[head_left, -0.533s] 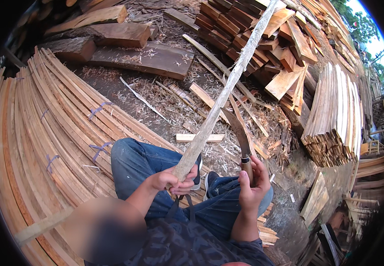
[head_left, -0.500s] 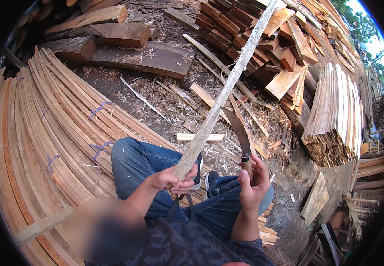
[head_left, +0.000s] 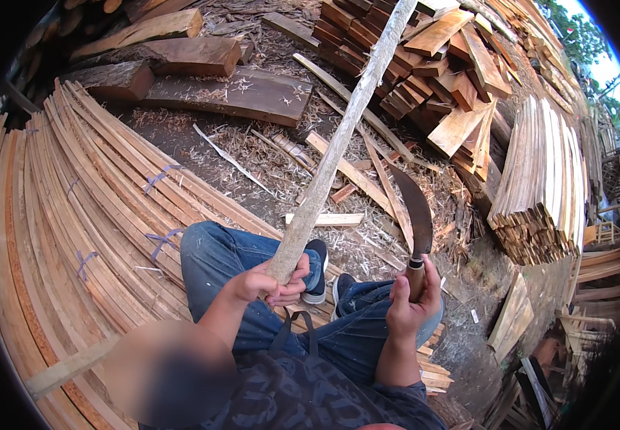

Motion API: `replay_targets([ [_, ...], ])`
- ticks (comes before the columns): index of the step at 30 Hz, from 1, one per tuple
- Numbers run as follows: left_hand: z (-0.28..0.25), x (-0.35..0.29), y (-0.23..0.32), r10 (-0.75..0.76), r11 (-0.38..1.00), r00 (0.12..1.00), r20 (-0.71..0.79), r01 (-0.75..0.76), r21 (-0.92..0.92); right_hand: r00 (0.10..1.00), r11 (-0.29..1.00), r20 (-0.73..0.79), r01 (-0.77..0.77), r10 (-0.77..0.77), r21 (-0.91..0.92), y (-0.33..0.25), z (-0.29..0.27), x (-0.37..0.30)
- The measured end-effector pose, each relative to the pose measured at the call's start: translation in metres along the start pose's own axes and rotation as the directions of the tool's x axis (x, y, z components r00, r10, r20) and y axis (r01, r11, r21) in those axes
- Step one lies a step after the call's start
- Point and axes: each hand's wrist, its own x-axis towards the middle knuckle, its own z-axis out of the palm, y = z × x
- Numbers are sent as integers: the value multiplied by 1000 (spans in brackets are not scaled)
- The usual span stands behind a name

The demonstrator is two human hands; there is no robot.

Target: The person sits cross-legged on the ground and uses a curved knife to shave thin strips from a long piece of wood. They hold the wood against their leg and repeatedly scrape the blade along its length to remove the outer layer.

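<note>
Shaving-strewn ground [head_left: 174,147], 11 o'clock. L grip [head_left: 275,285] clamped on pole [head_left: 326,172], low end; pole runs to 1 o'clock. R grip [head_left: 411,301] clamped on knife [head_left: 421,215], handle at 4. Vs. 0.5 s ago: blade swung clear of pole, toward 3; prob. no cut underway.

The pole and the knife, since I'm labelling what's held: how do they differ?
The pole is nearly straight; the knife has a curved blade.
The pole is pale, rough wood; the knife's blade is dark and flat.
The pole is far longer than the knife.
The left hand grips the pole, the right hand the knife.
Both point away from the body.
</note>
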Motion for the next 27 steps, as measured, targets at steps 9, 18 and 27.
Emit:
replay_targets([
  [9, 2, -2, -5, -46, 988, 993, -107, 61, 142, 987, 963, 144, 112, -78, -246, -18, 6, 21],
  [18, -2, -1, 0, -50, 991, 997, -62, 57, 119, 989, 990, 63, -135, 132, 35, -16, -3, 14],
  [27, -1, -2, -3, -38, 998, 999, -15, 39, 58, 994, 985, -13, -107, 110, 138, -12, -9, 9],
])
